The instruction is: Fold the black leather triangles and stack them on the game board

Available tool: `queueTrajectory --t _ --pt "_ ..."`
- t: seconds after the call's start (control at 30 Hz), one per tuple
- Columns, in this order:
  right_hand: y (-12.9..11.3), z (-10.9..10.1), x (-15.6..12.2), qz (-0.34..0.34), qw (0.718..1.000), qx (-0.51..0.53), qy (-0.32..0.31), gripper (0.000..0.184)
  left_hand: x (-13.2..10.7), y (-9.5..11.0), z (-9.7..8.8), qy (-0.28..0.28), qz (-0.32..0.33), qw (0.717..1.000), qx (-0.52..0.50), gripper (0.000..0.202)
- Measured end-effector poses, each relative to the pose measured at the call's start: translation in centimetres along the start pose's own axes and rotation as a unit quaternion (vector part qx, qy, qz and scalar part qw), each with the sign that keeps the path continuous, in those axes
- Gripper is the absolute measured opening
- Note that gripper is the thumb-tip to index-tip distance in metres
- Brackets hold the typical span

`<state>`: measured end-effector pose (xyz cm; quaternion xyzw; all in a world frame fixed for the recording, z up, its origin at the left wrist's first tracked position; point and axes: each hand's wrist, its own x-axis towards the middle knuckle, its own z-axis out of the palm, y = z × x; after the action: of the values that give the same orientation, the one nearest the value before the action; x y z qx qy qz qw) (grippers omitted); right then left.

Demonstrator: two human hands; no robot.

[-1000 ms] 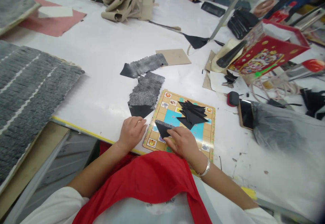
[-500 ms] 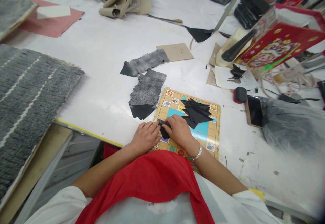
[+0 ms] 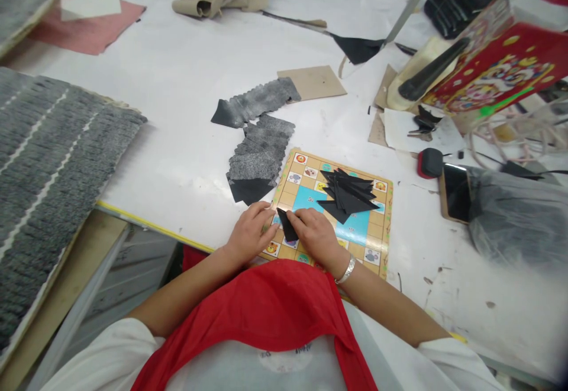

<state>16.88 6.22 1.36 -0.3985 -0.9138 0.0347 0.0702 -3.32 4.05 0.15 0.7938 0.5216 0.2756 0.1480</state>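
A broad white desk (image 3: pixel 177 77) fills the view, edged with a yellow strip (image 3: pixel 155 225) toward eight o'clock, and pale light leaves a soft sheen on it. Also toward eight, a wooden ledge (image 3: pixel 84 267) borders a grey slatted surface (image 3: pixel 119 264) lower down. A slim metal pole (image 3: pixel 412 3) slants at one o'clock.

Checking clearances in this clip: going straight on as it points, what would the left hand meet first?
Probably the black piece that the right hand touches, though how high the left hand sits is unclear.

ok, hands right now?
Left hand: loosely open, beside the small black pointed sheet piece; contact unclear.
Right hand: touching that piece; pinching or only pressing, cannot tell.
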Motion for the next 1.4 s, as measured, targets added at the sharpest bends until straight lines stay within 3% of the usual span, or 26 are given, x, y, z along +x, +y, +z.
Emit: queueTrajectory --t 0.2,0.37,0.43,0.53,0.63,0.77,0.97,1.2,1.4 --pt "-0.4 -0.5 0.3 0.008 0.999 0.002 -0.033 0.03 0.5 0.4 0.2 -0.083 0.047 0.987 0.128 0.05" --pt "-0.5 -0.8 0.3 0.007 0.999 -0.014 -0.04 0.03 0.5 0.0 -0.1 -0.06 0.011 0.98 0.187 0.055" --pt "-0.6 -0.8 0.4 0.007 0.999 -0.023 -0.04 0.029 0.4 -0.1 -0.2 -0.025 0.014 0.982 0.189 0.054" --pt "-0.7 -0.7 0.6 0.01 0.999 -0.025 -0.041 0.027 0.2 0.3 0.4 -0.01 0.081 0.987 0.14 0.047" --pt "-0.5 -0.5 0.4 0.011 0.999 -0.024 -0.039 0.027 0.0 0.8 1.4 -0.034 0.121 0.986 0.11 0.042" --pt "0.3 -0.3 -1.6 0.0 1.0 -0.008 -0.007 0.033 -0.1 1.1 2.0 -0.061 0.107 0.983 0.133 0.043" --pt "0.7 -0.6 -5.3 0.007 1.0 0.016 0.012 0.033 0.3 2.0 1.2 -0.071 0.112 0.976 0.172 0.047" --pt "0.8 -0.3 -6.2 0.018 0.999 0.017 0.028 0.032 1.1 2.8 0.2 -0.131 0.148 0.954 0.226 0.05" --pt "0.6 -0.5 -6.4 0.035 0.999 0.018 0.016 0.032 1.2 2.7 1.6 -0.169 0.204 0.94 0.215 0.075"
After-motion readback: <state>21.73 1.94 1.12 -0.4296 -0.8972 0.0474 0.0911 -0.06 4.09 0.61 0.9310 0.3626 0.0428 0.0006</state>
